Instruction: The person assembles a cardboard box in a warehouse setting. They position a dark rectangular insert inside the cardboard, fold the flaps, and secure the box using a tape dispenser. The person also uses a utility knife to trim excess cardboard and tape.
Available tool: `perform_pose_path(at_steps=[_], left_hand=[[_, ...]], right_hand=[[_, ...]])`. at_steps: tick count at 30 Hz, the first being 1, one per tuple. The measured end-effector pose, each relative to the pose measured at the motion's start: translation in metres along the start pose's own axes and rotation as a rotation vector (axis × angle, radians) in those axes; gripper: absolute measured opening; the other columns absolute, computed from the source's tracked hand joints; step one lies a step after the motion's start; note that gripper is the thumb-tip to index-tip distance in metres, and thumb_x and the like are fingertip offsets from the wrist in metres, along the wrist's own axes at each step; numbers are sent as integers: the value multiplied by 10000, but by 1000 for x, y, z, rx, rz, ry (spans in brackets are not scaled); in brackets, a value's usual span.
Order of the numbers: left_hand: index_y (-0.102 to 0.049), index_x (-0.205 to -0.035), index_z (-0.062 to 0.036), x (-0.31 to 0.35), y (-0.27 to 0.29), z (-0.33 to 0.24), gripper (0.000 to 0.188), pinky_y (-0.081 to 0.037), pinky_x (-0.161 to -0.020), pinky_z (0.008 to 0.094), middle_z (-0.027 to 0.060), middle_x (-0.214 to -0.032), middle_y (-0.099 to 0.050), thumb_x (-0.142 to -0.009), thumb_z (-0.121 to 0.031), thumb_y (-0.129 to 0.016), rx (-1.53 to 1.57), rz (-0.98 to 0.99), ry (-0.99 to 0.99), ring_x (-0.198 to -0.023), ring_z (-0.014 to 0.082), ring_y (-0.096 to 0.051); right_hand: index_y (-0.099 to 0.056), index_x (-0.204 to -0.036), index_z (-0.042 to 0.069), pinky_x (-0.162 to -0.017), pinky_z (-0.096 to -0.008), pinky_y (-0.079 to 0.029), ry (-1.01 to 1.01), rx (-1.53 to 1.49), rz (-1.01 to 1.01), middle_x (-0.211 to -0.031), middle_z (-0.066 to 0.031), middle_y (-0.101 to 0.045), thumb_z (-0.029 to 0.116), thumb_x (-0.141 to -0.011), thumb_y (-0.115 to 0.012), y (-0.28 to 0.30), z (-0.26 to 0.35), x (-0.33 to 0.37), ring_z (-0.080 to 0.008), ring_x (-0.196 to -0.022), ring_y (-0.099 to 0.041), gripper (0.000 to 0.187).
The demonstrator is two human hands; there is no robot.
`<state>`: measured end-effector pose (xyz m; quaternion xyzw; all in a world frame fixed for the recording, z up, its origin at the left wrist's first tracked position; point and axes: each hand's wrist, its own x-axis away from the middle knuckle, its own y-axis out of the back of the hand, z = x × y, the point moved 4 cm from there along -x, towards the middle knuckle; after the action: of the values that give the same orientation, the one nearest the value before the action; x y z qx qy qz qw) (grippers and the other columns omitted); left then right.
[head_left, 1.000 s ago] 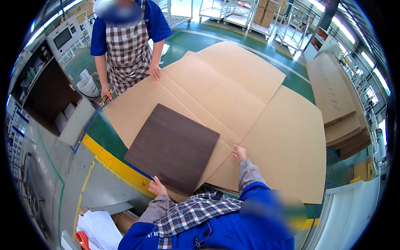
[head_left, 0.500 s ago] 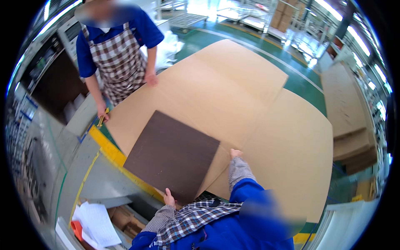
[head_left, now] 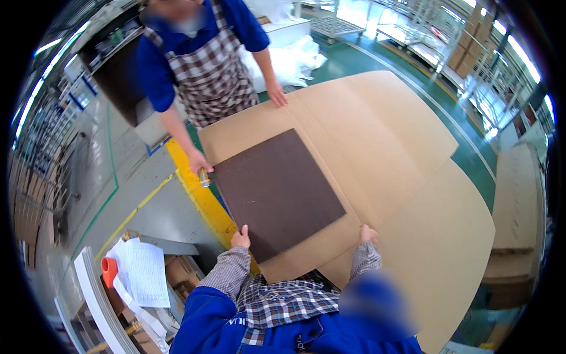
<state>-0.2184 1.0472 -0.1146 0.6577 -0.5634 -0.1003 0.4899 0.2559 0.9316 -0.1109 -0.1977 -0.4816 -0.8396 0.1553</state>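
A dark brown square board [head_left: 280, 194] lies on the left part of a large creased cardboard sheet [head_left: 377, 135]. My left hand [head_left: 240, 237] is closed on the board's near-left edge, thumb uppermost and the other fingers mostly hidden. Further right, my right hand [head_left: 368, 234] pinches the cardboard's near edge, where it overlaps another cardboard sheet [head_left: 439, 230]. Across from me a co-worker's hand [head_left: 200, 162] holds a small yellow tool [head_left: 204, 177] at the board's far-left edge; its kind is unclear. That person's other hand [head_left: 276, 94] rests on the cardboard's far edge.
At my lower left stand white papers [head_left: 141, 274] and an orange object [head_left: 109, 271] over a box of cardboard pieces. A tall cardboard stack [head_left: 516, 206] stands at the right. Behind are white plastic wrapping [head_left: 298, 62] and wheeled racks [head_left: 336, 23]. Yellow tape [head_left: 197, 189] marks the floor.
The board now lies squarer with the cardboard, with a bare strip between it and my right hand. The co-worker's tool hand has come to the board's edge. My view has shifted left.
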Motion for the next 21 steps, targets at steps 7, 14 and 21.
perform_pose_path(at_steps=[7,14,21], left_hand=[[-584,-998,41,4,1,-22,683,-411,-849,432,256,-1007,-568,-844,-575,-332,-71,134,34,-976,386,-531],[-523,-1049,88,-10,-5,-26,712,-493,-463,350,208,-875,-607,-809,-577,-441,62,243,126,-525,268,-614],[-566,-909,57,1,10,29,445,-500,-489,343,169,-778,-603,-736,-341,-665,626,-10,18,-577,258,-603]], right_hand=[[-547,-936,-144,-626,-376,-471,-138,-698,207,-846,-180,-607,148,-653,-599,-12,-27,-47,-278,-782,-589,410],[-513,-988,-109,-682,-411,-443,-4,-481,246,-918,-177,-547,170,-673,-590,-30,-33,-46,-272,-817,-534,428],[-565,-995,-96,-810,-395,-425,-10,-379,58,-1033,-218,-574,226,-654,-598,-30,-24,8,-317,-934,-557,469]])
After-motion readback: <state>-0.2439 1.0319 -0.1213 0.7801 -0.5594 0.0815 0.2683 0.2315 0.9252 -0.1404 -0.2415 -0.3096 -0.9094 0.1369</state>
